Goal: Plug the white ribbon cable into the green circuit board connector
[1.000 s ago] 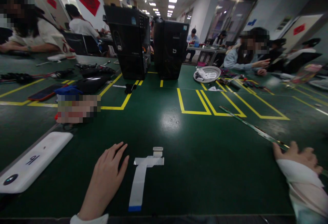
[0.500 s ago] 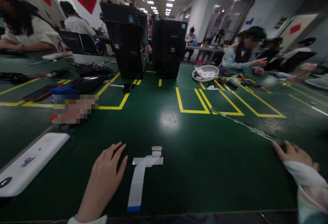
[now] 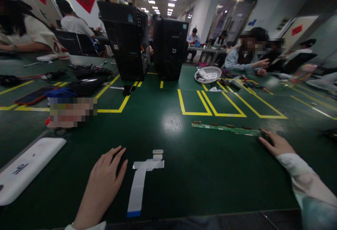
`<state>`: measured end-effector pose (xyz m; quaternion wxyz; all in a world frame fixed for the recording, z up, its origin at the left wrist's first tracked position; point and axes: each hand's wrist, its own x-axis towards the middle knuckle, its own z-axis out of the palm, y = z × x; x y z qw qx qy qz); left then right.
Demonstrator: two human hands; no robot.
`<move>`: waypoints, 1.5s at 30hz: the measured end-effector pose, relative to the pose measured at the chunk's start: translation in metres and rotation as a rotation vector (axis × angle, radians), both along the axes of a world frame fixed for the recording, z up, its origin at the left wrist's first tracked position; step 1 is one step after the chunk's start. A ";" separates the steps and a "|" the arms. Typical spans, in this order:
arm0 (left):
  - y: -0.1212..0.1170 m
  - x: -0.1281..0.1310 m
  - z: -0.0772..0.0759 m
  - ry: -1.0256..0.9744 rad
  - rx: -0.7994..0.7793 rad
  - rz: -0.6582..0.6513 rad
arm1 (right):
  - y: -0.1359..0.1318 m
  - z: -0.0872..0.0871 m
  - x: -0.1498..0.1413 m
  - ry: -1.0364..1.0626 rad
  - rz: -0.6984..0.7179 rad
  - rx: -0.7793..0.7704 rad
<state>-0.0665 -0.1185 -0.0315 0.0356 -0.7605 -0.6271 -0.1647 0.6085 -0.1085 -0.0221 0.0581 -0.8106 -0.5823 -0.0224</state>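
My right hand [image 3: 276, 143] has its fingers closed on the right end of a long, narrow green circuit board [image 3: 223, 128]. Brown connectors line the board's far edge, and it lies crosswise over the table just in front of the yellow tape marks. Flat on the table rests my left hand [image 3: 104, 177], fingers stretched out and holding nothing. Just to its right is a white flat ribbon cable [image 3: 137, 193] with a blue end, taped strips and a connector at the top. The left fingers are apart from the cable.
A white power-bank-like case [image 3: 31, 168] lies at the left. Two black computer towers [image 3: 121, 44] stand at the back. A white basket [image 3: 207, 74] sits beyond the yellow tape rectangles. Cables and tools lie at far left and right; people sit around.
My right hand has moved left and away from me with the circuit board, which turned from slanting to nearly crosswise. The left hand stays in place while the view shifts slightly.
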 end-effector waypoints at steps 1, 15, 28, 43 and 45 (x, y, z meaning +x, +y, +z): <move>0.000 0.000 0.000 0.000 0.000 -0.002 | 0.004 0.001 -0.004 -0.009 0.025 0.007; -0.001 0.002 0.003 -0.004 0.001 0.010 | 0.043 0.001 -0.142 -0.225 0.529 0.222; -0.001 0.001 0.001 0.007 0.024 -0.020 | 0.050 -0.001 -0.291 -0.047 0.848 0.346; -0.002 0.003 0.003 -0.023 0.036 -0.010 | 0.054 0.003 -0.323 0.055 1.101 0.298; -0.003 0.003 0.003 -0.019 0.031 -0.009 | 0.054 0.002 -0.323 0.082 1.142 0.279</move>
